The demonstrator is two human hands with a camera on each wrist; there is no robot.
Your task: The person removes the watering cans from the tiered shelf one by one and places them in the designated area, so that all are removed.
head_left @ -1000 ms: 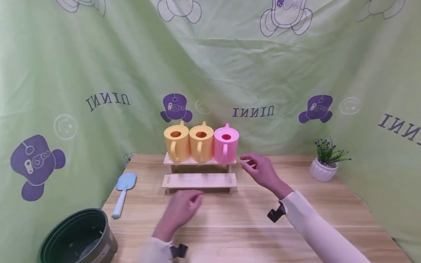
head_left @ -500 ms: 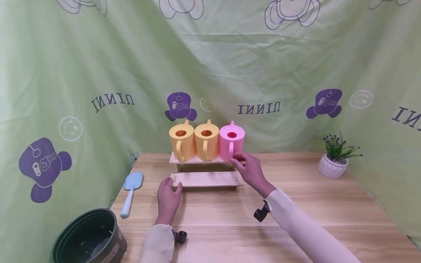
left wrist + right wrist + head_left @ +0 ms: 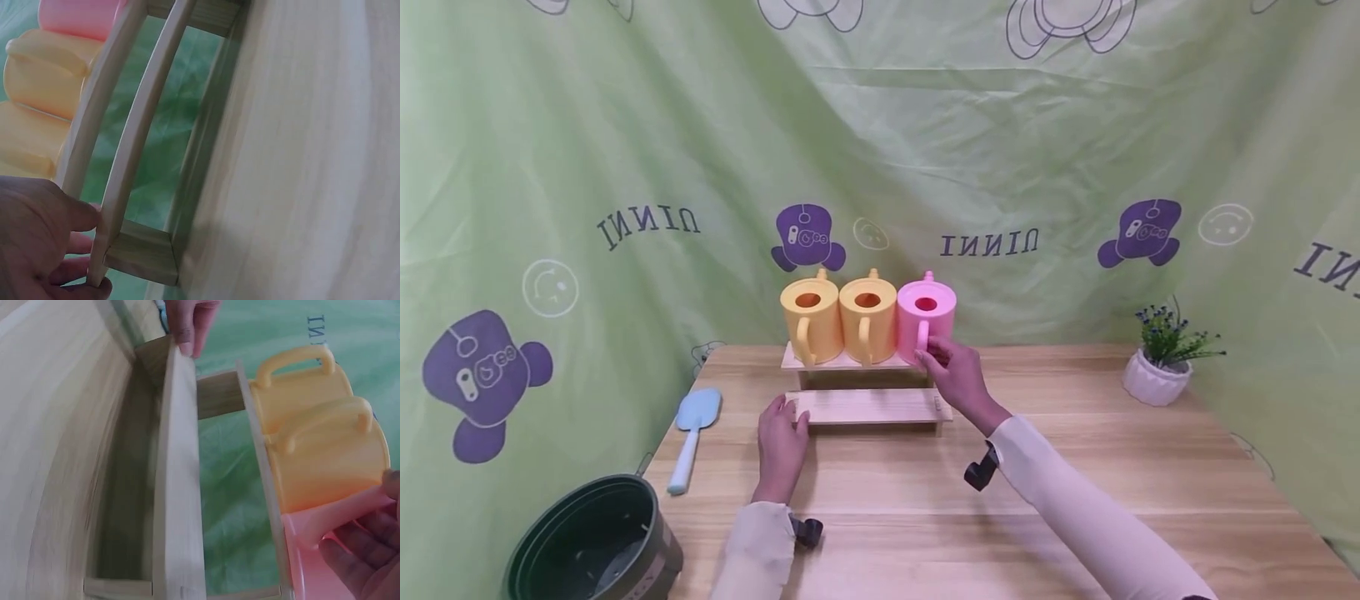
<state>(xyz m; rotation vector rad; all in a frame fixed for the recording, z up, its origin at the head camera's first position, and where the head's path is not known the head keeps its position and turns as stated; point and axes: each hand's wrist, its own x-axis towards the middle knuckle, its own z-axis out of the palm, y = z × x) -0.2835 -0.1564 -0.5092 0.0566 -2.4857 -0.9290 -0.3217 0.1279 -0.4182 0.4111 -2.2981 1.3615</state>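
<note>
Facing green cloth past the far edge of a wooden table. Rising near that edge as a two-step stand; flanked by a dark bucket at near left, by a potted plant across a broad stretch of wood rightward. Carrying two yellow jugs and a pink jug close together on the upper step. Showing a blue scoop by the left edge. Gripping the pink jug's handle with fingers of the right hand; pinching the lower step's left end with fingers of the left hand.
</note>
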